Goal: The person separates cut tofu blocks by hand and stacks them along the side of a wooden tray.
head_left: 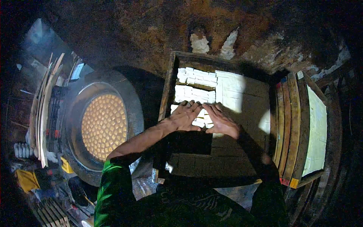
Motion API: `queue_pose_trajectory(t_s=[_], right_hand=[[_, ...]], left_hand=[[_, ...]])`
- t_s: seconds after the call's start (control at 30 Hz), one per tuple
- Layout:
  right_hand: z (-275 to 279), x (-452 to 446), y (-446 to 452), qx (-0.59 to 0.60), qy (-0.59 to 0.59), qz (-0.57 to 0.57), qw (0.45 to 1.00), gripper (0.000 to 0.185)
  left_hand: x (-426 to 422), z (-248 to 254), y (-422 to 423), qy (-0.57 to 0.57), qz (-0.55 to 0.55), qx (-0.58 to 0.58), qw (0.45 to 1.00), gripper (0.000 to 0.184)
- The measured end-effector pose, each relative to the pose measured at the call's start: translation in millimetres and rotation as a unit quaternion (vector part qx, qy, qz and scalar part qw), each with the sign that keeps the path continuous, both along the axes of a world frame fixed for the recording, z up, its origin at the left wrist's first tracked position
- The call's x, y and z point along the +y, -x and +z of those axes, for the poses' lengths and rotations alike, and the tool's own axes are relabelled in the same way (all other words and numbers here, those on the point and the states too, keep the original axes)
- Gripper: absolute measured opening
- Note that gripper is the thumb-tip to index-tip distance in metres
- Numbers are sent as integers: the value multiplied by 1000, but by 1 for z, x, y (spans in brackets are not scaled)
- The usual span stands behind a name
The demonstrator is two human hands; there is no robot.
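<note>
Small white blocks, tofu-like in look, lie in rows inside a shallow wooden tray (169, 81). My left hand (184, 116) rests over the nearest row with its fingers stretched out. Opposite it, my right hand (222, 120) lies on the same row, fingers extended and angled inward. Between the two thumbs and index fingers, several white blocks (202, 120) show; my palms cover the others. Beyond the fingertips are a middle row of blocks (193, 93) and a far row (196, 77). To the right, a flat white slab (228, 85) has faint cut lines, partly in shadow.
At left stands a large round pan (77, 142) full of golden-brown cubes (104, 126). Wooden boards (46, 109) lean beyond it. Stacked wooden frames (290, 128) rise at right, the outer one holding a pale slab (316, 125). A stained wall (151, 34) closes off the back.
</note>
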State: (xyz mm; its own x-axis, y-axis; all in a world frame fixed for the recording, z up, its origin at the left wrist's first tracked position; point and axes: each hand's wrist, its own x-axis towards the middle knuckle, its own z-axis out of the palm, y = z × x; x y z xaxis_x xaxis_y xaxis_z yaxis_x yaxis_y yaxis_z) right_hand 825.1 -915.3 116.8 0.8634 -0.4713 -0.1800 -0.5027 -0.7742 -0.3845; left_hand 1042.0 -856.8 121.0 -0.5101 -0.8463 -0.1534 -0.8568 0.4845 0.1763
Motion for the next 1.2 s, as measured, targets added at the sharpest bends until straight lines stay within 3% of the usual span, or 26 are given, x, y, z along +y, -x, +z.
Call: queue_pose_trajectory(t_s=[0.07,0.13,0.17,0.3,0.37,0.53,0.6,0.73,0.8,0.87,0.93,1.0,1.07,1.2], right_hand=[[-5,-7,2,13,-19,-6,1000,113],[-9,-14,13,27,-133,1,991,114],[-3,-18,19,-33,-164,41,985,113],[-10,-15,15,-33,-148,13,988,105],[-34,-10,9,-112,-117,-13,987,96],[-55,5,3,-143,-124,-94,977,87],[-55,13,-1,-220,-45,-110,968,84],[-47,2,0,-150,-56,-126,979,80],[-33,-3,5,-148,-213,-166,951,73],[-41,-5,2,-95,-129,-138,977,78],[-49,2,-7,-182,-125,-144,965,81],[-39,7,-11,-154,-170,-181,956,82],[-38,10,-11,-188,-53,-137,971,77],[-46,4,-7,-216,3,-91,972,72]], left_hand=[[2,-5,3,16,-4,7,1000,97],[0,-4,6,-10,0,2,1000,97],[-1,-8,5,-1,1,12,1000,95],[-4,-12,2,-4,-8,21,1000,91],[-3,-15,1,22,-10,36,999,89],[-4,-21,3,48,-4,60,997,84],[-2,-23,4,93,-2,63,994,81],[-8,-27,1,45,0,80,996,79],[-5,-25,1,80,11,99,992,77],[-2,-24,3,77,11,79,994,76],[-3,-22,4,101,-13,83,991,76],[-4,-18,4,84,-18,77,993,76],[-4,-19,0,69,-21,67,995,76],[-4,-26,3,88,-24,50,995,74]])
